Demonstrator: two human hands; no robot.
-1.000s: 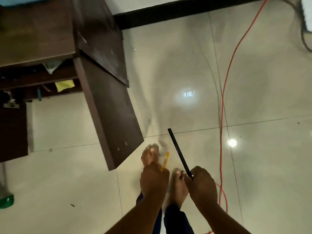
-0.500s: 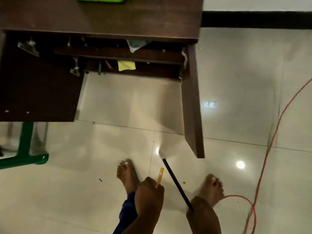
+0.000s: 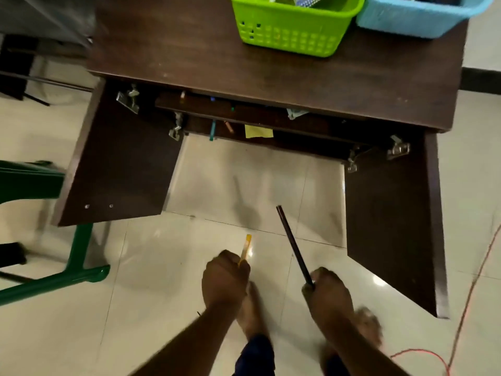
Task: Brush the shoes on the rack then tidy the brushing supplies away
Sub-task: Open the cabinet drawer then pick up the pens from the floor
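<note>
My left hand (image 3: 225, 280) is closed around a thin yellow handle (image 3: 246, 247) whose tip sticks up out of the fist. My right hand (image 3: 329, 293) grips a long, thin black handle (image 3: 292, 243) that slants up and to the left. Both hands hang low over the tiled floor, in front of a dark wooden desk (image 3: 271, 66). What is at the far ends of the two handles is hidden inside my fists. No shoes or rack show in this view.
A lime green basket (image 3: 290, 33) and a light blue basket (image 3: 414, 14) stand on the desk top. An under-desk shelf (image 3: 244, 109) holds pens and a yellow note (image 3: 258, 131). A green metal frame (image 3: 54, 280) lies at left, a red cable (image 3: 471, 289) at right. My bare feet are below.
The view has swung and closed in from the desk's side panel to face its open front, baskets now in sight. Both hands keep their grip on the two handles.
</note>
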